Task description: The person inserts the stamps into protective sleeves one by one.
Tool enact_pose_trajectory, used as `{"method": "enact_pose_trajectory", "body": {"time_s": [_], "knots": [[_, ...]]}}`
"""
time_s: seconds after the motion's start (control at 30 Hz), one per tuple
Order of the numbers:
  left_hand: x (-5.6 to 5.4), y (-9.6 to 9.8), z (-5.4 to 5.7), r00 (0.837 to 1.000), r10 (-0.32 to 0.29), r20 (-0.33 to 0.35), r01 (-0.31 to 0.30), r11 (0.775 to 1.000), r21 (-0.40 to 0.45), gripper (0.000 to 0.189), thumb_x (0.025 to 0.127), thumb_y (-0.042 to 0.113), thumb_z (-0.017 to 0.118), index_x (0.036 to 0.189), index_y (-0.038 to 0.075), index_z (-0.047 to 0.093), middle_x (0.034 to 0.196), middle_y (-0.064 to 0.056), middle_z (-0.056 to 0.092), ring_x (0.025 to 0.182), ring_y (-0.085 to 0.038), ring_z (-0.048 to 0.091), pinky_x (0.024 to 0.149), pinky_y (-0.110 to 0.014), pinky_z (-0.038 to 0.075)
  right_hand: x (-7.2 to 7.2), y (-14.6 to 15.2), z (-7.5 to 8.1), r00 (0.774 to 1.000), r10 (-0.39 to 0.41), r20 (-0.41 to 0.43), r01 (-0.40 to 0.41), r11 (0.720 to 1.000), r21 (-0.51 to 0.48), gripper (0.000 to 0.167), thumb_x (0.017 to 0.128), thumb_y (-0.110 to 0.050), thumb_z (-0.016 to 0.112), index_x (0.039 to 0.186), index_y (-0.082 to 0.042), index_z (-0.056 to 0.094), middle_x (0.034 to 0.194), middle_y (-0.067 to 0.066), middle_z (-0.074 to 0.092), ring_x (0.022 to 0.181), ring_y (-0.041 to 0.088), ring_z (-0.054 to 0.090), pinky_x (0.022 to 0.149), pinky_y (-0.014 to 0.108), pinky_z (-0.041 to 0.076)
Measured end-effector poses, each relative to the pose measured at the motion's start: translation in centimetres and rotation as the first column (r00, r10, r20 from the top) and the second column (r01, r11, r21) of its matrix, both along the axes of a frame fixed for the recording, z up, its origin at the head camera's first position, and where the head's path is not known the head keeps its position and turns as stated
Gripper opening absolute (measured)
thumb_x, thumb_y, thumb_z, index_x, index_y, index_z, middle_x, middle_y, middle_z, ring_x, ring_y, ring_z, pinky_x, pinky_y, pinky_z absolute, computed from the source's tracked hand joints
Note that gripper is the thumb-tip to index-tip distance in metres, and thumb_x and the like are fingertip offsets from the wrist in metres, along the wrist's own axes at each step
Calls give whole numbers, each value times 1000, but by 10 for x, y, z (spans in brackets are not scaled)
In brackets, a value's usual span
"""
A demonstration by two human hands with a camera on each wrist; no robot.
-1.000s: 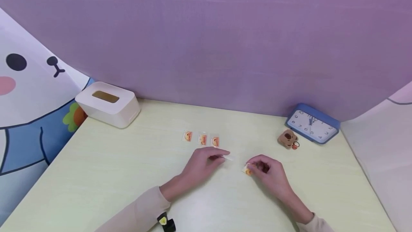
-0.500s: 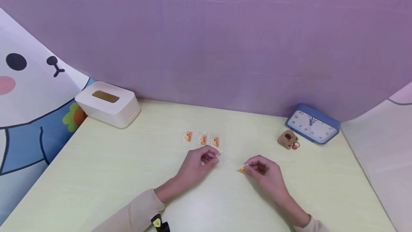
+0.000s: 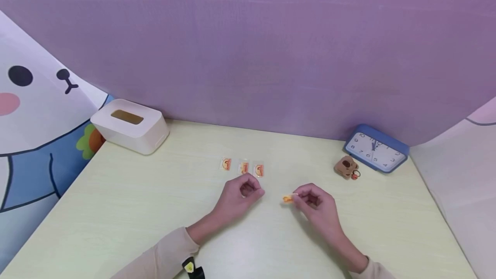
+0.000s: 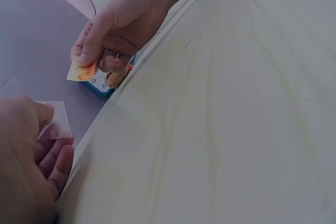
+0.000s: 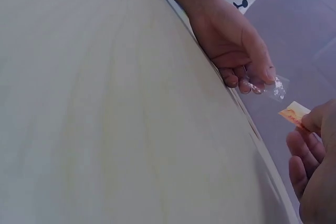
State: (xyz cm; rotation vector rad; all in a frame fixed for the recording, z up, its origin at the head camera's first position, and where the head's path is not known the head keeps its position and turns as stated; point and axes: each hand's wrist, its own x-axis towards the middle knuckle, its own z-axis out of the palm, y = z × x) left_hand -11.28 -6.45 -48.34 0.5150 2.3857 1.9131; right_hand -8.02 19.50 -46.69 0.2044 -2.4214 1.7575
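Between thumb and fingers, my left hand [image 3: 235, 198] pinches a small clear plastic bag [image 4: 61, 120]; the bag is hard to make out in the head view but shows in both wrist views. My right hand [image 3: 320, 212] pinches a small card [image 3: 287, 199] with orange and yellow print by one edge. In the right wrist view the card [image 5: 295, 113] is close to the clear bag [image 5: 278, 87], and a gap shows between them. Both hands are held over the table. Beyond the left hand, three similar printed cards [image 3: 258, 170] in clear bags lie in a row.
A white tissue box [image 3: 131, 126] stands at the table's back left corner. At the back right are a blue clock [image 3: 376, 149] and a brown bear-shaped trinket [image 3: 346, 167] with a ring. A purple backdrop [image 3: 248, 55] rises behind the pale table [image 3: 128, 197].
My left hand has drawn back a little to the left with the clear bag. My right hand has moved slightly left and up, and the card in it has turned.
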Motion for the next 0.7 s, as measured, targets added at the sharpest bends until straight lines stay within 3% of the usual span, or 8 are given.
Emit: {"method": "enact_pose_trajectory", "body": {"time_s": [0.3,0.5,0.7], "knots": [[-1,-1,-1,999,8,40,-7,1000,-9,6,101,13,83,99,10,79,89,0,75,78,-10,65,73,-22,57,-5,-12,-1,994,-79,-82,75,996,-50,12,93,8,84,96,-1,77,83,-2,73,70,8,64,65,19,57],[0,-2,1,999,-10,38,11,1000,-21,6,101,13,83,98,9,81,87,-1,76,75,-9,63,70,-21,55,-6,-21,-1,988,-69,-138,62,997,-56,13,94,8,83,96,-4,78,84,-2,72,71,9,61,64,19,52],[-1,-1,1,999,-22,36,24,999,-49,6,101,14,82,99,8,82,88,2,77,75,-9,64,70,-21,55,-8,-27,-2,968,-71,-241,53,995,-82,17,92,13,81,96,-2,78,84,0,73,71,8,61,63,17,51]]}}
